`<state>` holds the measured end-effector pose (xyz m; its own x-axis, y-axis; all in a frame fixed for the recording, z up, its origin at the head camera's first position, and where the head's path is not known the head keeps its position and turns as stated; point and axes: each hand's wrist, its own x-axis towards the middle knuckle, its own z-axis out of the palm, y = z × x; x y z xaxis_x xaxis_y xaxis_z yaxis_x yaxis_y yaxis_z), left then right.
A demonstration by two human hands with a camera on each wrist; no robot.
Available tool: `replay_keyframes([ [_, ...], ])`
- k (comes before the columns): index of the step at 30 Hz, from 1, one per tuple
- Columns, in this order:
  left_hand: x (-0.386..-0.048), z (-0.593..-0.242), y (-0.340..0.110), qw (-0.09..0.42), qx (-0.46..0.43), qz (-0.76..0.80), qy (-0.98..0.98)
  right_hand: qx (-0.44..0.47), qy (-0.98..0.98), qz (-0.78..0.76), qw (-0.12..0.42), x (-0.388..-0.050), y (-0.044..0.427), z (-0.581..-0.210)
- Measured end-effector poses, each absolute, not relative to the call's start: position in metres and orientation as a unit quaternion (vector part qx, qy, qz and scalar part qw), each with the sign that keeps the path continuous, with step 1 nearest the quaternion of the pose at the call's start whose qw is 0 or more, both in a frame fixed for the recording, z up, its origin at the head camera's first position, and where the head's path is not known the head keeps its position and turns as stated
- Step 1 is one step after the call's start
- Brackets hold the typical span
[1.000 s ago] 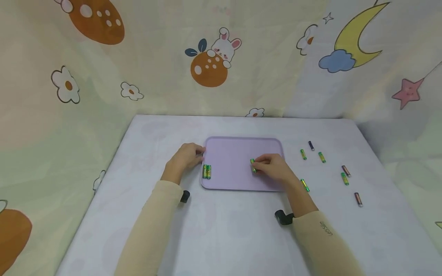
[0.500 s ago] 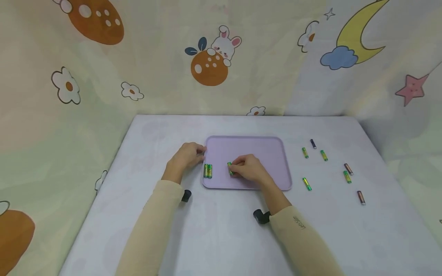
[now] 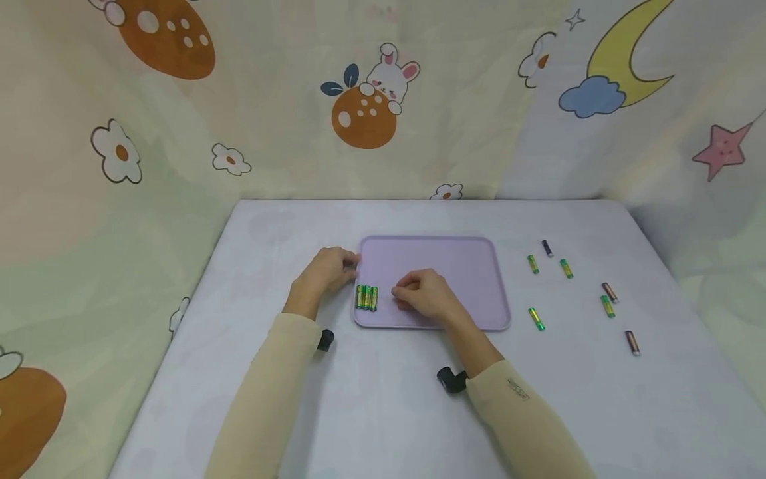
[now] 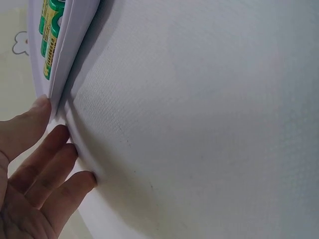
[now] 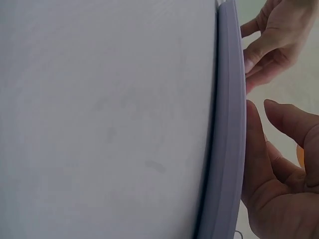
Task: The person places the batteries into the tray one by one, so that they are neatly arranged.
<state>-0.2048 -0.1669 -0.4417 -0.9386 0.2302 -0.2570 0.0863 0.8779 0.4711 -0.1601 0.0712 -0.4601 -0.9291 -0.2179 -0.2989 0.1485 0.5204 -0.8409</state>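
Three green-and-yellow batteries [image 3: 367, 298] lie side by side in the lower left corner of the lilac tray [image 3: 432, 328]; the left wrist view shows them [image 4: 52, 32] behind the tray wall [image 4: 75, 42]. At the tray's left edge, the left hand [image 3: 324, 273] has its thumb against the rim and its other fingers loosely bent beside it; this hand [image 4: 42, 172] holds nothing. Over the tray, just right of the batteries, the right hand [image 3: 426, 295] is empty, with thumb and forefinger apart in the right wrist view, where that hand [image 5: 281, 174] is beyond the tray wall [image 5: 229, 124].
Right of the tray, several loose batteries lie on the white table [image 3: 383, 399]: green ones such as the nearest [image 3: 536, 319], brownish ones such as the lowest [image 3: 632, 342], and a dark one [image 3: 547, 249]. A patterned cloth [image 3: 467, 100] hangs behind.
The right hand moved left across the tray with a green battery and let it go beside the other two. The left hand stayed at the tray's edge.
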Motion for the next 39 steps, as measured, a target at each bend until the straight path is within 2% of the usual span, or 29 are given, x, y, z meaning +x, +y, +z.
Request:
replay_keyframes([
  [11, -0.205, -0.444, -0.166, 0.168, 0.074, 0.238, 0.954, -0.041, 0.866, -0.467, 0.176, -0.151, 0.104, -0.453],
  [24, -0.204, -0.445, -0.167, 0.152, 0.082, 0.230, 0.958, -0.061, 0.876, -0.454, 0.153, -0.139, 0.160, -0.453],
  [39, -0.204, -0.443, -0.166, 0.156, 0.078, 0.225, 0.959, -0.047, 0.883, -0.444, 0.146, -0.131, 0.212, -0.441],
])
